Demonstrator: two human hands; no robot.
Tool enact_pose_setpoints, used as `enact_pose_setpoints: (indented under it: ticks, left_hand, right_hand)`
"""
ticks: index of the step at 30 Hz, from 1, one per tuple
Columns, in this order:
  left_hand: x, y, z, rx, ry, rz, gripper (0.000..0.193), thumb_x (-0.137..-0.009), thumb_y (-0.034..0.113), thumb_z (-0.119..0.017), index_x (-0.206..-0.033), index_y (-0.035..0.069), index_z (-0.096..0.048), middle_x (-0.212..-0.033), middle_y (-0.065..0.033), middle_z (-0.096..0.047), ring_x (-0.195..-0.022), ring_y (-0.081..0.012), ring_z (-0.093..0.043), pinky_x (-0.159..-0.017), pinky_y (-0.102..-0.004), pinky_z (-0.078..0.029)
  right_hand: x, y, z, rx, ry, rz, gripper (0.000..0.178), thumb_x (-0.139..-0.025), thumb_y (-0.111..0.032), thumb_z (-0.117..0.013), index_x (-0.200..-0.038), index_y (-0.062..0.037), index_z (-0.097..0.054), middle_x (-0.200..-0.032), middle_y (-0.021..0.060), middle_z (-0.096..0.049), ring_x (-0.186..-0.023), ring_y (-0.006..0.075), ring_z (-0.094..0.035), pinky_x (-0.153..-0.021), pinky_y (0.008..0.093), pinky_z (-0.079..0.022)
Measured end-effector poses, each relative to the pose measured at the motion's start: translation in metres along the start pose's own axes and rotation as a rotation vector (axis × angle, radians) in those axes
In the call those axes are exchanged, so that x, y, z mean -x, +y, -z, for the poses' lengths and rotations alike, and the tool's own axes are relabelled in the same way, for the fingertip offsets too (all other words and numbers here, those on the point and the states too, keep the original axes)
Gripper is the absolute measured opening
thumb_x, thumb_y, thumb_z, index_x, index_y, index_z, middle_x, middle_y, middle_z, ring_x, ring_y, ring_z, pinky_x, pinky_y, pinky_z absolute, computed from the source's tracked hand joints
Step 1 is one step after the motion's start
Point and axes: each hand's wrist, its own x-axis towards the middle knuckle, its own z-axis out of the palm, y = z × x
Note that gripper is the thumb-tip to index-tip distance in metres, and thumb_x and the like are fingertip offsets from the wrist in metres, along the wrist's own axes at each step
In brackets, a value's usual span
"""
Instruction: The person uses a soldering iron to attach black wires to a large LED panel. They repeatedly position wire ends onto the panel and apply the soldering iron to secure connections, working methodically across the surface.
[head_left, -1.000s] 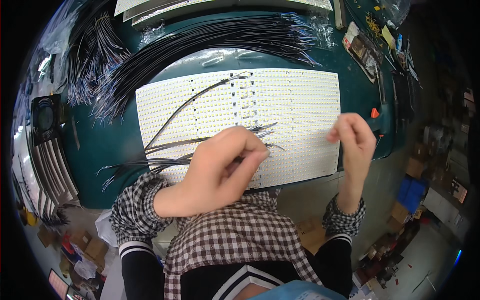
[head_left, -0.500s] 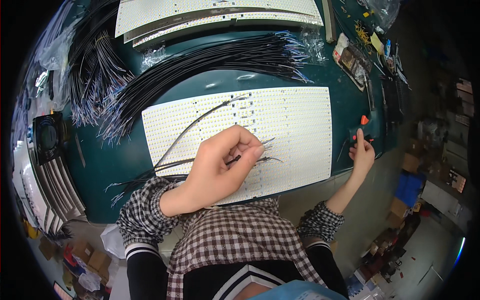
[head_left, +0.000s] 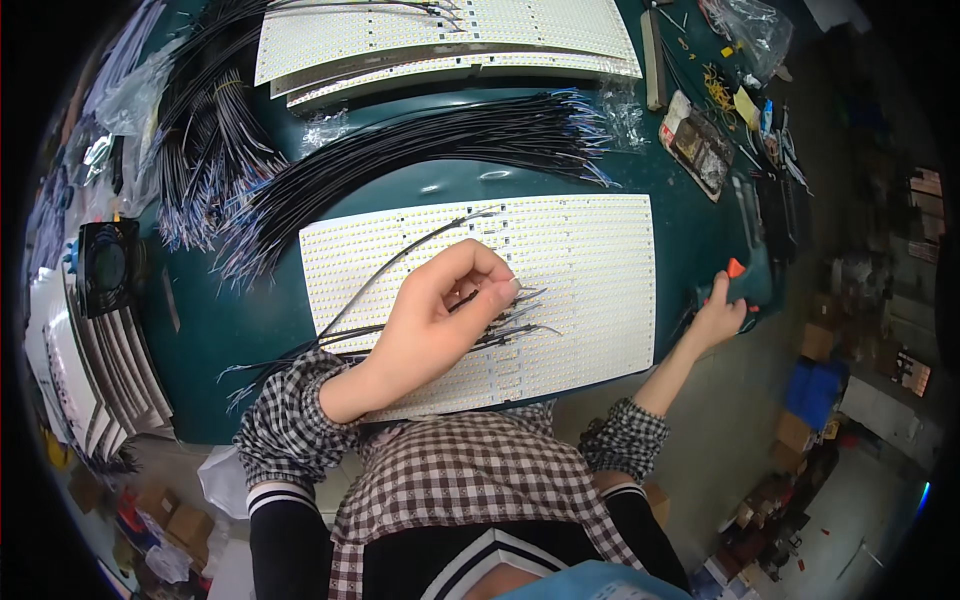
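My left hand [head_left: 440, 310] is closed in a pinch above a white LED panel [head_left: 605, 300]. A thin black cable runs through its fingers, and fine stripped wire ends poke out past the fingertips. Another black cable [head_left: 385, 258] arches over the panel, its end lying at the small contacts near the top edge. More cable ends [head_left: 515, 335] rest on the panel below my left hand. At the table's right edge, my right hand [head_left: 718, 318] is wrapped round a dark tool with orange parts [head_left: 736, 268]; its shape is partly hidden and blurred.
Behind the panel lies a long bundle of black cables [head_left: 420, 135] with stripped ends. A stack of LED panels [head_left: 540, 35] stands at the back. More panels and a black fan [head_left: 105, 268] sit at left. A grimy tray [head_left: 697, 145] is at back right.
My right hand has gone from reaching with outstretched fingers to closing round the orange-and-dark tool. My left hand keeps its pinch over the panel. The whole view has shifted slightly.
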Motion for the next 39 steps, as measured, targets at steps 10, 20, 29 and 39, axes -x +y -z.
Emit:
enact_pose_setpoints:
  ticks: [10,20,29,39]
  left_hand:
    - [-0.007,0.000,-0.003,-0.093,0.006,0.129,0.010,-0.093,0.010,-0.068,-0.095,0.000,-0.066,-0.086,0.0020,-0.063,-0.078,-0.0031,-0.054,-0.071,-0.0197,-0.043]
    - [-0.003,-0.005,-0.014,0.010,0.058,0.060,0.010,-0.094,0.010,-0.067,-0.096,0.001,-0.064,-0.084,0.0020,-0.063,-0.077,-0.0030,-0.053,-0.070,-0.0191,-0.042]
    - [-0.018,0.004,-0.021,0.233,0.058,0.112,0.016,-0.096,0.018,-0.063,-0.098,0.002,-0.064,-0.075,0.0062,-0.054,-0.057,0.0006,-0.034,-0.050,-0.0182,-0.024]
    - [-0.025,-0.004,-0.014,0.491,-0.013,0.331,0.015,-0.096,0.017,-0.062,-0.096,0.002,-0.062,-0.075,0.0037,-0.052,-0.052,-0.0002,-0.030,-0.046,-0.0188,-0.022]
  right_hand:
    - [0.062,-0.091,0.101,-1.110,-0.525,-0.094,0.024,-0.093,-0.013,-0.062,-0.111,0.0025,-0.056,-0.103,0.0142,-0.060,-0.085,0.0203,-0.064,-0.073,0.0338,-0.055]
    - [0.132,-0.087,0.081,-0.747,-1.064,0.018,0.040,-0.090,-0.023,-0.063,-0.118,0.0049,-0.056,-0.109,0.0196,-0.063,-0.086,0.0228,-0.067,-0.074,0.0354,-0.055]
    - [0.141,-0.085,0.078,-0.787,-1.105,0.000,0.034,-0.089,-0.015,-0.061,-0.115,0.0057,-0.058,-0.109,0.0209,-0.062,-0.085,0.0246,-0.067,-0.084,0.0380,-0.053]
    - [0.148,-0.091,0.075,-0.876,-1.076,-0.031,0.040,-0.090,-0.020,-0.069,-0.118,0.0043,-0.054,-0.108,0.0186,-0.065,-0.085,0.0184,-0.067,-0.065,0.0268,-0.052]
